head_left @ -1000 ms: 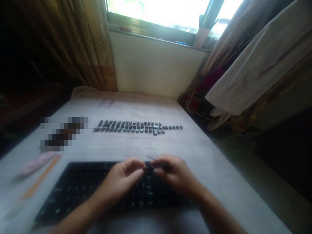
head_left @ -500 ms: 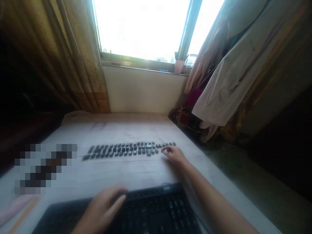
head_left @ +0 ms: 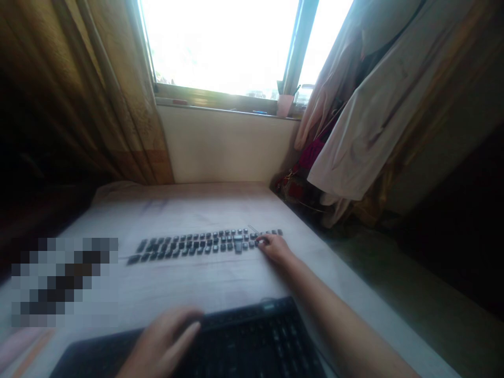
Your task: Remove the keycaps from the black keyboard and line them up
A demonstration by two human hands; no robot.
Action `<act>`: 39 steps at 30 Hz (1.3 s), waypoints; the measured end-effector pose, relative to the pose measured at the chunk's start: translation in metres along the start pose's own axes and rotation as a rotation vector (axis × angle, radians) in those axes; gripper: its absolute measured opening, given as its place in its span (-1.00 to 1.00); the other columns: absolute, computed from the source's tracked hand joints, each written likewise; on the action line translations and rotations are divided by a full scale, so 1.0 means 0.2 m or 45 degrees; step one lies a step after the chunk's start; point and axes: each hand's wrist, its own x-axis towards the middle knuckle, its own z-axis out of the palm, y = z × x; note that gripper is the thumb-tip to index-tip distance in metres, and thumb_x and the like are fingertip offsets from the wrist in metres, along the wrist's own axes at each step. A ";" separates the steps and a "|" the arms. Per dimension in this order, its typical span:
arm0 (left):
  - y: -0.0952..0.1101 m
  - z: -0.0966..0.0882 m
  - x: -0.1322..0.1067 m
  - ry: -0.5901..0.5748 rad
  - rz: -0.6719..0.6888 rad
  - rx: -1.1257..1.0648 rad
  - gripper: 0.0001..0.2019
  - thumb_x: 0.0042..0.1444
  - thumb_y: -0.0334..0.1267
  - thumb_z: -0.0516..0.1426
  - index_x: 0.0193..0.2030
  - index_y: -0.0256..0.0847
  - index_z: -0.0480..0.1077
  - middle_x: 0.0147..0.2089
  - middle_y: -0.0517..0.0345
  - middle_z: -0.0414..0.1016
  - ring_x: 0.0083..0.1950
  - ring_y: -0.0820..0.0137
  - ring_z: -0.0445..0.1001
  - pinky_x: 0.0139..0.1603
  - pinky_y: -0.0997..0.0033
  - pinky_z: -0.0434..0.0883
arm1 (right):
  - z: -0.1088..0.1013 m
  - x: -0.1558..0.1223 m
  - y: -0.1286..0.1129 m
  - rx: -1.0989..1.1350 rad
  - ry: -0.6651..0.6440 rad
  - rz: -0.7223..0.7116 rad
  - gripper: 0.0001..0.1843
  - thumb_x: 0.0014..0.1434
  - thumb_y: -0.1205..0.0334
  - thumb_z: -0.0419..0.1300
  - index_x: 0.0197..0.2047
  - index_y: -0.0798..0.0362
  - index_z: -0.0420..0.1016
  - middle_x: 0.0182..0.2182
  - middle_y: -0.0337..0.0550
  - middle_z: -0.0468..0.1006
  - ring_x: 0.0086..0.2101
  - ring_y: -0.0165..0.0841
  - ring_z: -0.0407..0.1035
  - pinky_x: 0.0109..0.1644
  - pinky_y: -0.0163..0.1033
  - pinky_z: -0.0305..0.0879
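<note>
The right hand (head_left: 277, 248) has its fingers pinched together on a thin tool (head_left: 253, 229). Its fingertips are at a small key (head_left: 256, 243); I can't tell if they hold it too. The left hand (head_left: 167, 336) is blurry, thumb and fingers a bit apart, at the far edge of the black keyboard (head_left: 244, 341). The other loose keys (head_left: 209, 243) lie in rows on the white sheet (head_left: 212, 283), past the keyboard. I think the step now is putting that key in its row. Next, I'd say, the fingers should let go softly, so nothing gets bumped.
</note>
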 end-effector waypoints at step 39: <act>0.03 0.01 0.00 -0.003 0.067 0.170 -0.59 0.12 0.14 0.09 -0.04 0.04 0.57 0.00 0.15 0.65 0.03 0.14 0.57 0.15 0.19 0.43 | -0.15 -0.65 0.05 1.138 -0.073 -0.104 -0.42 0.01 -0.37 0.22 -0.42 0.05 0.38 -0.65 -0.36 0.33 -0.66 -0.50 0.18 -0.61 -0.37 0.08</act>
